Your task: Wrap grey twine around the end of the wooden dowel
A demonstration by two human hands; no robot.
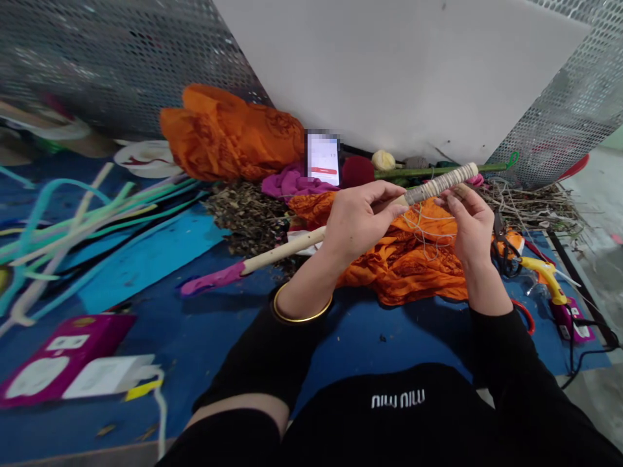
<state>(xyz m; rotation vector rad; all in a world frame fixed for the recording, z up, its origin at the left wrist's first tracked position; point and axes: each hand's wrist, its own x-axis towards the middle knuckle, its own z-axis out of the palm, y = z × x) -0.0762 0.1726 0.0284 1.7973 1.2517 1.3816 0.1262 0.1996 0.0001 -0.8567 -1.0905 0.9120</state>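
A pale wooden stick [285, 250] slants across in front of me, its lower left end wrapped in pink and purple material [214, 279]. My left hand [357, 215] is closed around the stick below its upper right end. Turns of grey and cream string [440, 184] cover that end. My right hand [472, 219] is beside the wrapped part, thumb and fingers pinched together on the thin string. Loose loops of this string [424, 241] hang between my hands, over a crumpled orange cloth [403, 275]. The fingertips of my right hand partly hide the string.
A lit phone [323, 159] leans at the back beside bundled orange fabric [228, 133]. Dry leaves [243, 217] and twigs [540, 204] lie around. Coloured strips [82, 224] and a magenta power strip [97, 327] are left. A yellow glue gun [545, 275] lies right, near red-handled scissors [525, 316].
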